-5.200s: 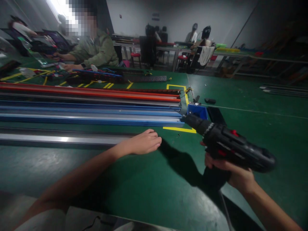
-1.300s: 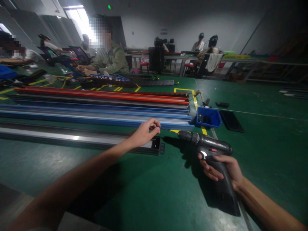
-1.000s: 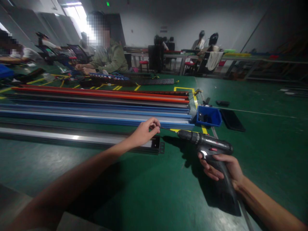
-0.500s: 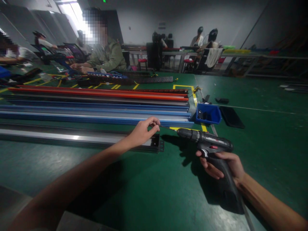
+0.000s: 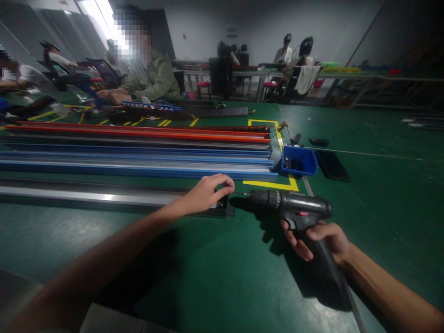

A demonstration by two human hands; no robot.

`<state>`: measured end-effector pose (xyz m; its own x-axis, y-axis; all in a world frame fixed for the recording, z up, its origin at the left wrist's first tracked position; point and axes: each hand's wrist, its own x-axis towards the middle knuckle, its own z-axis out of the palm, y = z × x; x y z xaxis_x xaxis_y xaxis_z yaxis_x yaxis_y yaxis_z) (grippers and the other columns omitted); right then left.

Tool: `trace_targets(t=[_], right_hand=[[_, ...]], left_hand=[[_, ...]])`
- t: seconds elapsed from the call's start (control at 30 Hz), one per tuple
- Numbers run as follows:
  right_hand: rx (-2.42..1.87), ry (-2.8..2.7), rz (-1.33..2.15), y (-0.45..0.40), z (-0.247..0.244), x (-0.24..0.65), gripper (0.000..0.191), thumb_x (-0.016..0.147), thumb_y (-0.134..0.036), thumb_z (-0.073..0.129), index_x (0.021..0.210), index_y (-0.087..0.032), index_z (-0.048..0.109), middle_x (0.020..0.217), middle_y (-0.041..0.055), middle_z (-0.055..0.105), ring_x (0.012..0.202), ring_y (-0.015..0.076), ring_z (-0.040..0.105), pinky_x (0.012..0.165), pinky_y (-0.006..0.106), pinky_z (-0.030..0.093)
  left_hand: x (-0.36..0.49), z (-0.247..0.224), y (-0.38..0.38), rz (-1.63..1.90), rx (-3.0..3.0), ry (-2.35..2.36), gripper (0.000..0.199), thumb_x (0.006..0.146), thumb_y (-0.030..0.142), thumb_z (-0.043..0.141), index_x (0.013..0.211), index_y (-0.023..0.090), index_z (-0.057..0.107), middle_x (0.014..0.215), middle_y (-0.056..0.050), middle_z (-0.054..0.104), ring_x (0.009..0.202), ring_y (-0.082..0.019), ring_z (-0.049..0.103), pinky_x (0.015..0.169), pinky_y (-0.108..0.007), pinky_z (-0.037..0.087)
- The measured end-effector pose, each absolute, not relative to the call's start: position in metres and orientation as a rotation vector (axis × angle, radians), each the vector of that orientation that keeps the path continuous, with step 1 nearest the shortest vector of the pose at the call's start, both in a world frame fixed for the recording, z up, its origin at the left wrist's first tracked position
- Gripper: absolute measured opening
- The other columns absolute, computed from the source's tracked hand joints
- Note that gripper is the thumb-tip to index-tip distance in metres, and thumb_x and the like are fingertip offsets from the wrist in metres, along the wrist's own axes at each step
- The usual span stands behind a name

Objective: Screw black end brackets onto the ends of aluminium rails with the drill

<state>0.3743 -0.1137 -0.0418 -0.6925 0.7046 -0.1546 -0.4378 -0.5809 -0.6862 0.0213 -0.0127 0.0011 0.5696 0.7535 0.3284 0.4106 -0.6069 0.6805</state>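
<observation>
My right hand (image 5: 312,238) grips a black power drill (image 5: 301,206) by its handle, with the drill's bit pointing left. My left hand (image 5: 211,192) is pinched at the tip of the bit (image 5: 241,193); whatever sits between its fingertips is too small to make out. Beneath the left hand lies the right end of a dark metal channel (image 5: 114,198) with a pale inner face. The drill is held above the green table (image 5: 222,273) and casts a shadow on it.
Blue rails (image 5: 138,166) and red rails (image 5: 145,131) lie beyond the channel. Right of them are a blue bin (image 5: 300,162) with dark parts and a black flat object (image 5: 333,165). A person in a green jacket (image 5: 157,76) sits across the table; others sit farther back.
The drill has moved left and levelled out, bringing its chuck closer to my left hand. My left hand's fingers have shifted slightly right and down, with the fingertips still pinched at the bit.
</observation>
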Motion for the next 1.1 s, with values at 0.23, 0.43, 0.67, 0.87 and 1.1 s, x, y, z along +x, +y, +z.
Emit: trace_targets(t=[0.23,0.43,0.67,0.87,1.1], right_hand=[[-0.581,-0.838,2.281,-0.114,-0.044,0.375,0.043,0.074,-0.018,0.061,0.113,-0.006,0.075,0.087,0.0139,0.076,0.042,0.0075,0.049,0.046,0.021,0.045],[-0.585,-0.774,2.212,-0.111,-0.038,0.374,0.042,0.072,-0.016,0.061,0.11,-0.004,0.076,0.085,0.0134,0.074,0.041,0.0053,0.046,0.047,0.02,0.044],[-0.597,-0.766,2.215,-0.113,-0.04,0.375,0.041,0.072,-0.016,0.06,0.109,-0.004,0.074,0.084,0.0127,0.073,0.04,0.0053,0.045,0.047,0.021,0.044],[-0.495,-0.757,2.27,-0.113,-0.047,0.379,0.042,0.073,-0.016,0.061,0.111,-0.006,0.075,0.086,0.0137,0.075,0.039,0.0053,0.047,0.048,0.02,0.048],[-0.455,-0.699,2.293,-0.112,-0.049,0.381,0.045,0.072,-0.014,0.063,0.115,-0.006,0.076,0.089,0.0146,0.076,0.042,0.006,0.052,0.051,0.021,0.053]], left_hand=[[0.023,0.005,-0.014,0.798,2.171,0.927,0.023,0.1,0.041,0.062,0.096,0.021,0.071,0.093,-0.001,0.077,0.087,-0.015,0.07,0.083,-0.028,0.052],[0.022,0.004,-0.013,0.824,2.149,0.902,0.034,0.107,0.043,0.047,0.097,0.02,0.07,0.095,-0.002,0.076,0.089,-0.013,0.069,0.084,-0.027,0.05],[0.022,0.004,-0.014,0.806,2.157,0.896,0.033,0.107,0.042,0.048,0.098,0.02,0.07,0.096,-0.002,0.075,0.09,-0.014,0.069,0.085,-0.027,0.05],[0.017,0.005,-0.009,0.893,2.076,0.918,0.026,0.105,0.039,0.052,0.107,0.018,0.068,0.099,-0.003,0.076,0.094,-0.014,0.07,0.087,-0.028,0.051],[-0.02,0.059,-0.013,0.358,2.58,1.116,0.02,0.1,0.033,0.06,0.099,0.02,0.074,0.095,-0.001,0.075,0.085,-0.015,0.066,0.078,-0.027,0.043]])
